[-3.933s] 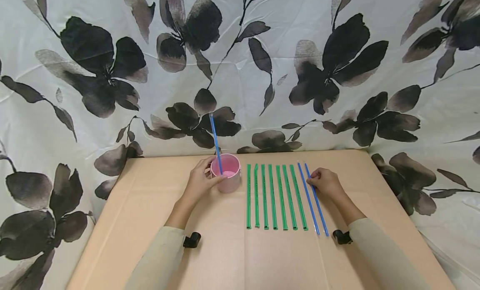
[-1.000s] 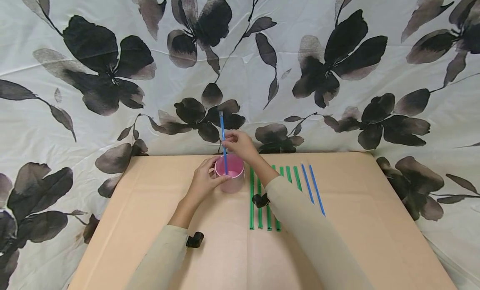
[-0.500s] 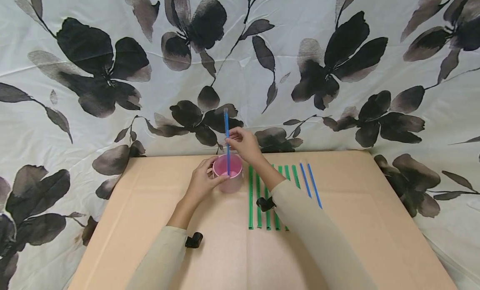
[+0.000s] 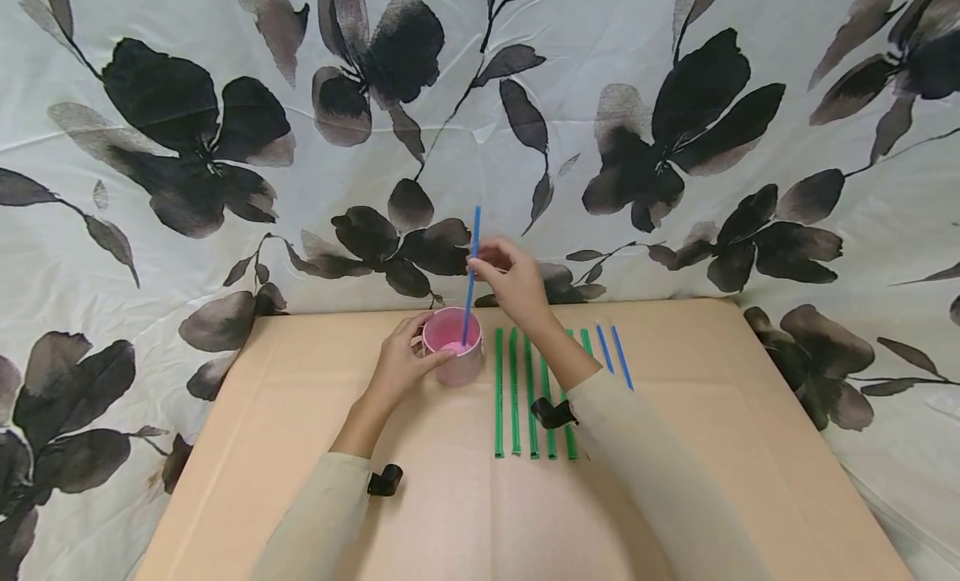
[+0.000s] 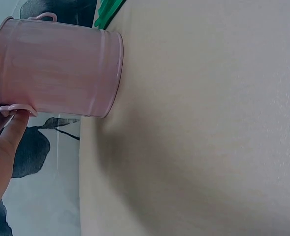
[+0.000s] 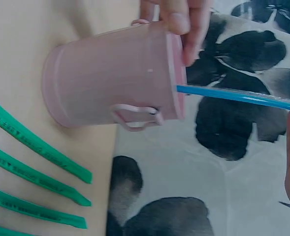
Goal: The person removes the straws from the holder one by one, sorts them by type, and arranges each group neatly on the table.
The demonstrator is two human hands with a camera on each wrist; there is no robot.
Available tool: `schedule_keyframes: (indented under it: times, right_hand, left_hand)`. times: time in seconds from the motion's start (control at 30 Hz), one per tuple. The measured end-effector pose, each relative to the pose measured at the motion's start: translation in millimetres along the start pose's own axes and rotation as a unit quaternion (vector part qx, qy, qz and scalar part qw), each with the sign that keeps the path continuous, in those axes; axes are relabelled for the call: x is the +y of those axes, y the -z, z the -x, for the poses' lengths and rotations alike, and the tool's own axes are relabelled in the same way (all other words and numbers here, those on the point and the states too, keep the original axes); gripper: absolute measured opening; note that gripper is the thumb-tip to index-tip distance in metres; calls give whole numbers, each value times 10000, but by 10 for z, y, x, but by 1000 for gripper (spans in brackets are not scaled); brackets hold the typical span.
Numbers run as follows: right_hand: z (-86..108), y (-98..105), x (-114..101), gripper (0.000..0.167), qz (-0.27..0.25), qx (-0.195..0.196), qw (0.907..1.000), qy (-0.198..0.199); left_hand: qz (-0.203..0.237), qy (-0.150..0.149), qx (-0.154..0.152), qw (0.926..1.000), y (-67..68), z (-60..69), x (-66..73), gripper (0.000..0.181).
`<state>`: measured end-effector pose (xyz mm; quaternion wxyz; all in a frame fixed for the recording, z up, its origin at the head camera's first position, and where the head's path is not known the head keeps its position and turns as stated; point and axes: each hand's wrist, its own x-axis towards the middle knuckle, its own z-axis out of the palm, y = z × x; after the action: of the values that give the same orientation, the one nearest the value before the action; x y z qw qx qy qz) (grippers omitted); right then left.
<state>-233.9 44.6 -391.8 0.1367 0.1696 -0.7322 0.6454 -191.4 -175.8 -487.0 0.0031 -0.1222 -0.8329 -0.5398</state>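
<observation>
A small pink metal bucket stands upright near the table's back edge. My left hand grips it from the left, thumb over the rim; in the left wrist view a finger touches its side handle. Above the bucket, my right hand pinches a blue straw at its upper half. The straw's lower end is inside the bucket and it leans slightly right; the right wrist view shows the blue straw coming out of the mouth.
Several green-wrapped straws lie in a row right of the bucket, partly hidden by my right arm. Beyond them lie two blue straws, their lower parts covered by the sleeve. A floral cloth hangs behind the cardboard-coloured table.
My right hand left the blue straws on the table and took hold of the one in the bucket. That straw swung from leaning left to leaning right, rising slightly. The left hand stayed.
</observation>
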Motion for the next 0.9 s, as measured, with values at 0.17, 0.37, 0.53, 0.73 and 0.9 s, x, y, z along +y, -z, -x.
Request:
schedule_keyframes:
  times: [0.17,0.37,0.53,0.73,0.9]
  right_hand:
    - [59,134,-226,26,-288,358,9986,253]
    - [69,339,-471,23,-524,795,9925,766]
    - [112,541,-571,26,-521,972,9892,962]
    - [242,828,-588,30,-366,1223,9888,773]
    - [404,1069,-538,28,-271,1346,9884,652]
  left_hand:
    - [36,19,-74,10000,24,35,-9,81]
    - [91,-52,-65,9999,69,77,-4,79]
    - [12,-144,-109,9998,96,109,-11,78]
    - [14,-227,-135,9997,114,146,-17,78]
    - [19,-222,-180,9996,115,168,-25,77]
